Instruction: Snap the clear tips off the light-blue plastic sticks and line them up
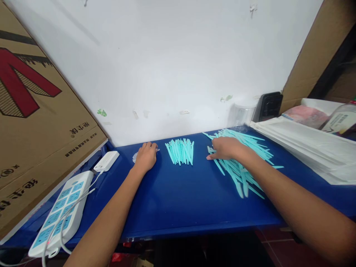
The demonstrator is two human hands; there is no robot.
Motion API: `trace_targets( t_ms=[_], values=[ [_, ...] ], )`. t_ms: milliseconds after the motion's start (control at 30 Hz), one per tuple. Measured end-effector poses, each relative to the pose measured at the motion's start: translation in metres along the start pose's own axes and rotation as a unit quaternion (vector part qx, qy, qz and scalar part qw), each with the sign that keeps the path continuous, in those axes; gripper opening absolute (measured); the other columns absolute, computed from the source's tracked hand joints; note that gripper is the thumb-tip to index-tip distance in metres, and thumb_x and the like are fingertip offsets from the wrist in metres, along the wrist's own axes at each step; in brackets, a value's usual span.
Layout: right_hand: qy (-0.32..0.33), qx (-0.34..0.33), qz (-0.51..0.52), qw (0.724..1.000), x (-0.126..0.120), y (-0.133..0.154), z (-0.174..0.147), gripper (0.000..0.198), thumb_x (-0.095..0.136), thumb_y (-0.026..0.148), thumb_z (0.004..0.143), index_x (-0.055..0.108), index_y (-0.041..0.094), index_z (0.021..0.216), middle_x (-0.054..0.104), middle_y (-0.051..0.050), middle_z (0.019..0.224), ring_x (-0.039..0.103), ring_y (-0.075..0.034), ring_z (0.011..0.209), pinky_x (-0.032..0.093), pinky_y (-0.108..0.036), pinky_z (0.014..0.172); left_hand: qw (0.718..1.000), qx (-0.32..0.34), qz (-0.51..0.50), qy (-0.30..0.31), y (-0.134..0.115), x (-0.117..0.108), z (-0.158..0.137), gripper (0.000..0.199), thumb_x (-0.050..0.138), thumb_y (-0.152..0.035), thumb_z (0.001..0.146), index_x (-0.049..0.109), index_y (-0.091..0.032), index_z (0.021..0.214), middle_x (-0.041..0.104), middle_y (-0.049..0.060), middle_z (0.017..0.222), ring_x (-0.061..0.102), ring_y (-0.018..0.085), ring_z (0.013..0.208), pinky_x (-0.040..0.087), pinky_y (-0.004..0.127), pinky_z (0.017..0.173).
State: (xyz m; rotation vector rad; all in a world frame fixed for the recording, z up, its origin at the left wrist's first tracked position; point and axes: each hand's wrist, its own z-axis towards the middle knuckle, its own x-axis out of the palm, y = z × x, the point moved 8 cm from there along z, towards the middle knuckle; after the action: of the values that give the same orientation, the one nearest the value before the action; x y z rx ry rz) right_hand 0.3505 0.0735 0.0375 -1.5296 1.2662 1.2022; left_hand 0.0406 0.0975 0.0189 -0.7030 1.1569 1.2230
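Observation:
My left hand (147,157) rests on the blue table with its fingers curled over a small, clear, pale-purple piece (135,157); most of that piece is hidden under the hand. To its right, a neat bundle of slim turquoise plastic sticks (180,151) lies side by side, apart from both hands. My right hand (224,147) reaches over a larger, loose pile of the same turquoise sticks (244,174). Its thumb is spread away from the other fingers, at the left edge of the pile. The fingertips are partly hidden, and no stick shows lifted in them.
A white power strip (62,213) with cables and a white adapter (106,161) lie at left, beside a large cardboard box (41,129). A clear jar (244,114), a black holder (269,106) and white trays (306,144) stand at right. A white wall (172,66) rises behind.

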Motion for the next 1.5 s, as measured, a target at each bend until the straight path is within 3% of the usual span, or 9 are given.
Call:
trace_targets(
  t_ms=[167, 400, 533, 733, 967, 1133, 1500],
  values=[
    [0.02, -0.019, 0.022, 0.999, 0.003, 0.009, 0.0, 0.026, 0.066, 0.04, 0.094, 0.069, 0.014, 0.088, 0.069, -0.014, 0.087, 0.066, -0.026, 0.076, 0.039, -0.032, 0.061, 0.999, 0.009, -0.03, -0.028, -0.008, -0.01, -0.001, 0.03, 0.044, -0.029, 0.105, 0.063, -0.015, 0.122, 0.064, 0.017, 0.118, 0.057, 0.032, 0.115, 0.047, 0.044, 0.099],
    [0.044, -0.067, 0.063, 0.995, 0.009, 0.012, 0.002, 0.035, 0.063, 0.038, 0.095, 0.055, 0.018, 0.067, 0.053, -0.004, 0.065, 0.052, -0.019, 0.059, 0.03, -0.032, 0.057, 0.996, 0.029, -0.067, -0.055, -0.011, -0.014, -0.002, 0.026, 0.047, -0.03, 0.103, 0.064, -0.017, 0.119, 0.065, 0.015, 0.118, 0.057, 0.031, 0.115, 0.048, 0.045, 0.1],
    [0.04, -0.071, 0.07, 0.994, 0.011, 0.009, 0.007, 0.038, 0.066, 0.039, 0.093, 0.051, 0.019, 0.064, 0.049, -0.001, 0.061, 0.048, -0.017, 0.056, 0.028, -0.032, 0.056, 0.993, 0.039, -0.085, -0.069, -0.013, -0.016, -0.003, 0.025, 0.049, -0.031, 0.102, 0.063, -0.018, 0.118, 0.066, 0.014, 0.117, 0.058, 0.031, 0.115, 0.048, 0.045, 0.101],
    [0.006, -0.032, 0.064, 0.997, 0.006, 0.002, 0.008, 0.028, 0.068, 0.04, 0.09, 0.061, 0.018, 0.075, 0.062, -0.007, 0.076, 0.059, -0.02, 0.065, 0.034, -0.031, 0.057, 0.993, 0.036, -0.088, -0.064, -0.013, -0.016, -0.003, 0.025, 0.052, -0.033, 0.101, 0.063, -0.019, 0.117, 0.066, 0.013, 0.117, 0.058, 0.031, 0.116, 0.049, 0.044, 0.1],
    [0.018, -0.013, 0.017, 1.0, 0.011, 0.014, 0.006, 0.029, 0.068, 0.039, 0.091, 0.064, 0.016, 0.074, 0.062, -0.008, 0.07, 0.062, -0.023, 0.062, 0.035, -0.031, 0.055, 0.994, 0.03, -0.091, -0.06, -0.013, -0.015, -0.003, 0.025, 0.053, -0.034, 0.1, 0.063, -0.021, 0.119, 0.067, 0.012, 0.118, 0.058, 0.03, 0.117, 0.049, 0.044, 0.102],
    [-0.011, -0.016, -0.01, 1.0, 0.008, 0.015, 0.007, 0.019, 0.068, 0.032, 0.091, 0.07, 0.013, 0.088, 0.069, -0.014, 0.083, 0.069, -0.027, 0.075, 0.039, -0.031, 0.06, 0.993, 0.032, -0.102, -0.056, -0.014, -0.016, -0.003, 0.025, 0.053, -0.033, 0.1, 0.063, -0.02, 0.118, 0.068, 0.012, 0.117, 0.058, 0.03, 0.117, 0.049, 0.044, 0.101],
    [-0.081, -0.042, -0.011, 0.996, -0.012, 0.006, 0.004, 0.02, 0.061, 0.029, 0.093, 0.071, 0.014, 0.086, 0.071, -0.016, 0.085, 0.066, -0.025, 0.074, 0.029, -0.03, 0.058, 0.989, 0.04, -0.126, -0.06, -0.015, -0.016, -0.003, 0.024, 0.055, -0.032, 0.099, 0.064, -0.019, 0.118, 0.07, 0.011, 0.112, 0.06, 0.029, 0.114, 0.05, 0.043, 0.101]
  ],
)
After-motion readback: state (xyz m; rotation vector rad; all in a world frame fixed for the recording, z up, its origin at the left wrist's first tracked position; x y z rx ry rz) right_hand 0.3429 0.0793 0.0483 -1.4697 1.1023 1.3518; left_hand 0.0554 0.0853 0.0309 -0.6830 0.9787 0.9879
